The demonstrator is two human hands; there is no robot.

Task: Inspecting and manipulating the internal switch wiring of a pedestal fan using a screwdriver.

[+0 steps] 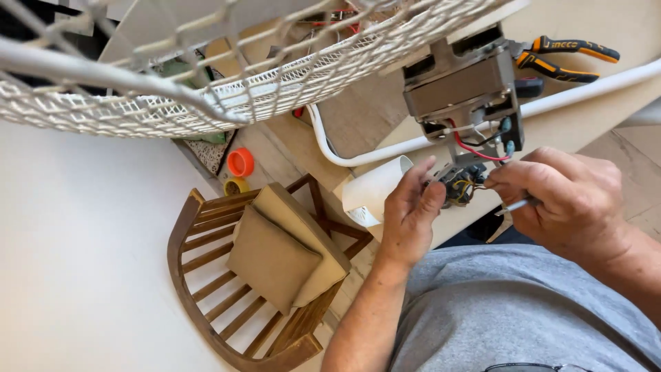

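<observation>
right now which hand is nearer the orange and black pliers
Right. The right hand sits below the orange and black pliers on the same side of the grey motor; the left hand is further off, down across the motor.

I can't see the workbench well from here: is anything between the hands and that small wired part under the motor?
Nothing visible: the left hand and right hand already touch the wired part directly.
</observation>
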